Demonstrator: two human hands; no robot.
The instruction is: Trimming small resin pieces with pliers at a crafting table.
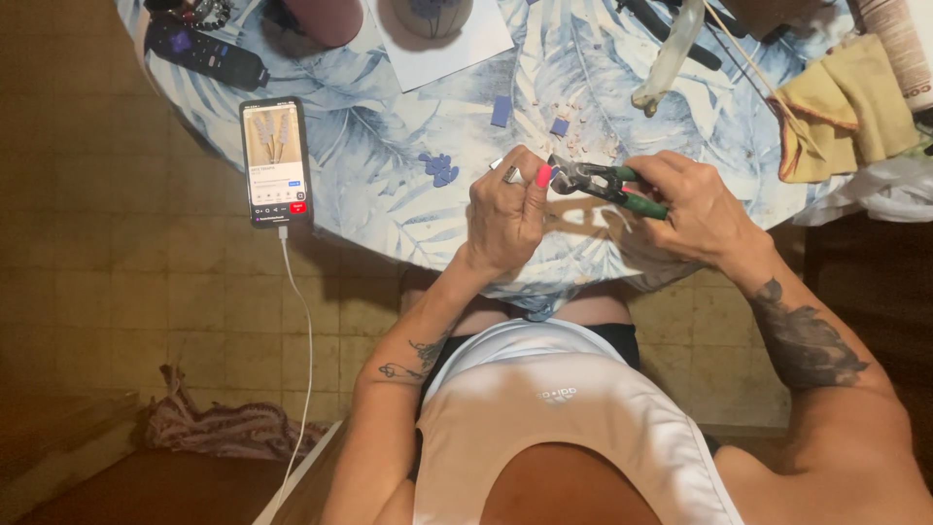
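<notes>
Nipping step in hand: green-handled nippers (604,183) meet a small piece held over the tabletop (389,185).

The right hand (695,209) fingers grip the handles; the left hand (507,209) fingers pinch a tiny piece, too small to identify, at the jaws. A steady squeeze appears due next. Counted: two blue square tiles (501,111), one cluster of blue fragments (439,167), one phone (276,161).

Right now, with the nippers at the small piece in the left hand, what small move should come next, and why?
Probably a gentle squeeze of the nippers. Their head already meets the tiny piece pinched in the left hand, the right hand grips the green handles, and both hands hover over the table. The piece itself is too small to make out, so squeeze slowly.
</notes>
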